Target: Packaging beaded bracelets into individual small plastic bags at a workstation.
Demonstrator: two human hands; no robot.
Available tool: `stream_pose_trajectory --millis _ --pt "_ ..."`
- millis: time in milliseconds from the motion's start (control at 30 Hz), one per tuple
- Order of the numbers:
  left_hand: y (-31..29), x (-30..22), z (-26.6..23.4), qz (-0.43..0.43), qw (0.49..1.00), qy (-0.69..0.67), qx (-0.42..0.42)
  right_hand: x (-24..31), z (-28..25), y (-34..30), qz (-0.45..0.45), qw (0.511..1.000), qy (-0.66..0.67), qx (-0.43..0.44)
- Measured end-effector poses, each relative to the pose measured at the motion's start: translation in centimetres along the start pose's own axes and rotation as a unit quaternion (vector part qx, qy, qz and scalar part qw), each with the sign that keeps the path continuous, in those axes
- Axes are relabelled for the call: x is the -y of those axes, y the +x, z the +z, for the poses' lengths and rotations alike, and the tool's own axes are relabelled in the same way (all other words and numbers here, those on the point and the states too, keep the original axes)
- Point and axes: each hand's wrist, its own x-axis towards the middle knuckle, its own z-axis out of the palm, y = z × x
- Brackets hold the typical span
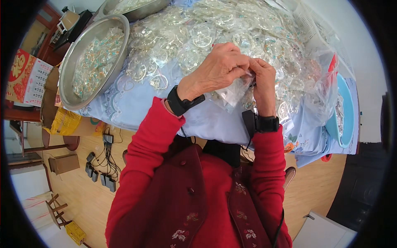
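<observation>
Red sleeves and a dark red embroidered vest (186,206) fill the bottom of the view, both forearms rising from them, each with a black wrist strap. The left hand (219,68) and the right hand (262,80) meet over the desk (136,103), fingers pinched together on a small clear plastic packet (235,91) that hangs between and just below them. Right beyond the hands spreads a big heap of clear packets (215,29) with rings and bits of teal inside, lying on the pale blue cloth that covers the desk. To the left, a steel basin (68,78) holds more of the same pieces. At the far right edge sits a light blue bowl (345,107), beside a loose clear bag (322,82).
</observation>
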Motion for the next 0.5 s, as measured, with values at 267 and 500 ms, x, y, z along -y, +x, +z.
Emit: stream_pose_trajectory --millis 267,500 --pt "-0.1 0.4 0.3 0.005 0.996 0.086 -0.021 0.7 0.5 -0.1 -0.082 0.996 -0.028 -0.029" --pt "0.0 0.4 0.1 0.039 0.991 0.068 -0.104 1.6 0.4 -0.1 -0.086 0.995 -0.034 -0.035"
